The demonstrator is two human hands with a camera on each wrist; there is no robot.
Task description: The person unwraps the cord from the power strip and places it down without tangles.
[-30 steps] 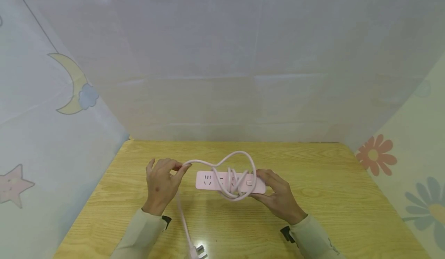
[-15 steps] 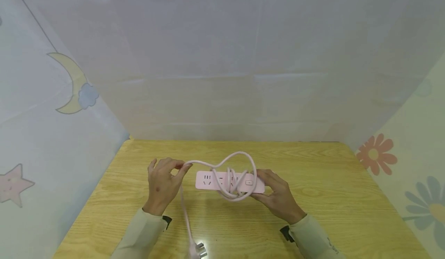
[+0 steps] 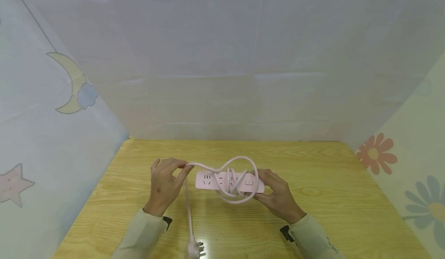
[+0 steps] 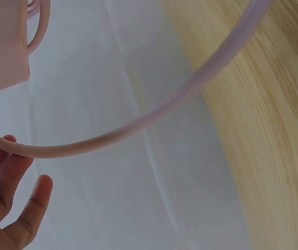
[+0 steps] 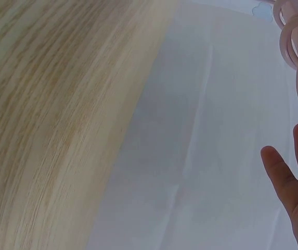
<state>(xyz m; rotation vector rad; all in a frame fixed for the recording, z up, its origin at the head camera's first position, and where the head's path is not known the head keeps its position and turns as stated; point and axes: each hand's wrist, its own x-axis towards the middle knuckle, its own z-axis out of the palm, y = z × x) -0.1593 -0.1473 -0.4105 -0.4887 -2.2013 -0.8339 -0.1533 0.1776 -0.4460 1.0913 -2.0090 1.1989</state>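
Note:
A pink power strip (image 3: 206, 180) is held above the table by my right hand (image 3: 279, 197), which grips its right end. Its pink cord (image 3: 242, 157) is wound around the strip's middle, with one loose loop standing over the switch end. Between thumb and fingertips my left hand (image 3: 165, 183) pinches the cord just left of the strip. From there the cord hangs down to its plug (image 3: 194, 249) near the bottom of the head view. The left wrist view shows the pinched cord (image 4: 86, 146) curving away below the strip's end (image 4: 5, 52).
The wooden table (image 3: 313, 166) lies under both hands. A pale cloth wall (image 3: 222, 96) rises behind it, and printed cloth walls flank both sides.
My left hand has shifted slightly right, toward the strip, still pinching the cord. The loose loop has sunk a little, and the hanging cord and plug have swung slightly.

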